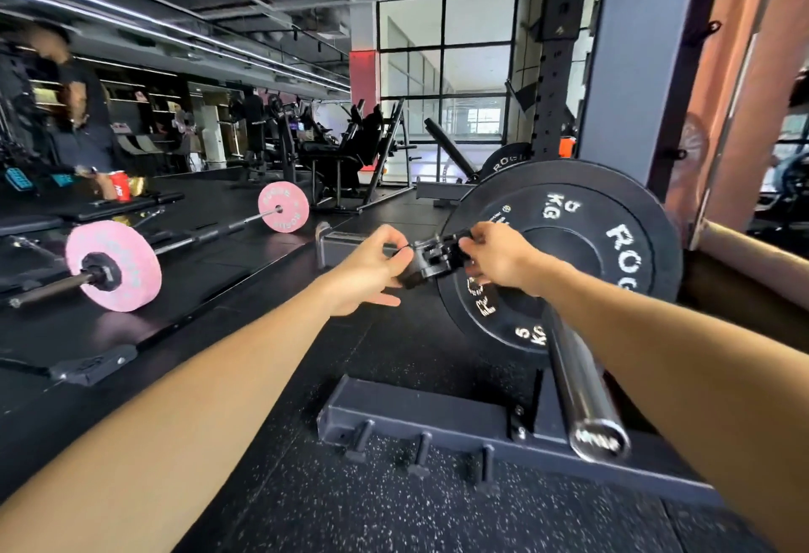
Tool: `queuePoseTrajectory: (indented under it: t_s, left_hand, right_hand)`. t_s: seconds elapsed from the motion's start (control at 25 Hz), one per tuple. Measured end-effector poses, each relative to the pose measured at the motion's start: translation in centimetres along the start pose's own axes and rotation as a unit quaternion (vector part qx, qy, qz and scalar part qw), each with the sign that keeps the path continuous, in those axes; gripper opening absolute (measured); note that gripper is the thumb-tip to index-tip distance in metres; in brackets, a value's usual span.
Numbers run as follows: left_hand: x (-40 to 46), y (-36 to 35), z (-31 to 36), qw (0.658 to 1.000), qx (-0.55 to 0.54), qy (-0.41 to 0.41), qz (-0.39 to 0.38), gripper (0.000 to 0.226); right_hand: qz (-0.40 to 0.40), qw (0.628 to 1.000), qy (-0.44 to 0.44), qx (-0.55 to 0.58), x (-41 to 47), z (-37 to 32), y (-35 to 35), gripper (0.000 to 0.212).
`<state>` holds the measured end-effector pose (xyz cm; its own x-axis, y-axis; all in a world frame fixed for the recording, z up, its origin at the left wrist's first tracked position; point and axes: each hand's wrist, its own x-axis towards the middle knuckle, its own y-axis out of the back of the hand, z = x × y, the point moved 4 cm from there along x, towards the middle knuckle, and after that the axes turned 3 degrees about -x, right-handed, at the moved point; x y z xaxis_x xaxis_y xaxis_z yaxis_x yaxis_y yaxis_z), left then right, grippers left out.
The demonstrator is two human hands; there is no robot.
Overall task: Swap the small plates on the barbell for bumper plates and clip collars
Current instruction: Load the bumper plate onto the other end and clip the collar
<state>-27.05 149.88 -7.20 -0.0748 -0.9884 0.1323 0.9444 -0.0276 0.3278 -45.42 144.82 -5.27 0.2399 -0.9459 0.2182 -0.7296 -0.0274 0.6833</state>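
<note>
- The floor (394,517) nearest the camera is black rubber flecked with pale specks; a dark, square-edged steel rack base (437,414) with three short pegs lies across it.
- The barbell sleeve (582,386) is a smooth, polished steel cylinder with a round end cap; it runs over the rack base and up into the bumper plate.
- The bumper plate (582,241) is a thick, matte black rubber disc with raised white lettering; it sits on the sleeve, upright, its face turned to the camera.
- The collar (433,259) is a blocky black clamp, hard and angular; it is held in front of the left part of the plate's face, apart from the sleeve.
- The left hand (372,265) curls its fingers around the collar's left end, thumb on top.
- The right hand (499,257) pinches the collar's right end with bent fingers, in front of the plate's hub.
- Left of the plate and farther off, a second barbell (210,235) lies on a smooth black platform, carrying two round pink plates (114,265) of matte finish.
- Behind the plate, a perforated black rack upright (556,70) rises, with tall gridded windows (442,66) farther still.
</note>
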Motion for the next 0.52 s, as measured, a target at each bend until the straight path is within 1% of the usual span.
queuePoseTrajectory:
  t_s: [0.08, 0.16, 0.28, 0.4, 0.52]
  left_hand:
    - [-2.6, -2.7, 1.7, 0.999, -0.035, 0.007, -0.023, 0.016]
    - [-4.3, -4.6, 3.1, 0.998, -0.049, 0.019, -0.036, 0.019]
    - [-6.7, -8.0, 5.1, 0.995, -0.062, 0.045, -0.060, 0.037]
    - [-8.6, -10.9, 6.1, 0.992, -0.071, 0.076, -0.076, 0.044]
    - [-9.6, -13.0, 5.7, 0.985, -0.081, 0.111, -0.100, 0.058]
  right_hand:
    - [-0.014, 0.997, -0.035, 0.072, -3.9, 0.1, 1.8, 0.015]
    - [-0.026, 0.993, -0.068, 0.093, -7.1, 0.1, 3.6, 0.014]
    - [-0.036, 0.989, -0.108, 0.096, -11.7, 0.1, 6.6, 0.021]
    - [-0.019, 0.989, -0.130, 0.062, -14.6, 0.9, 8.9, 0.037]
    - [-0.031, 0.986, -0.159, 0.037, -17.4, 1.4, 9.6, 0.037]
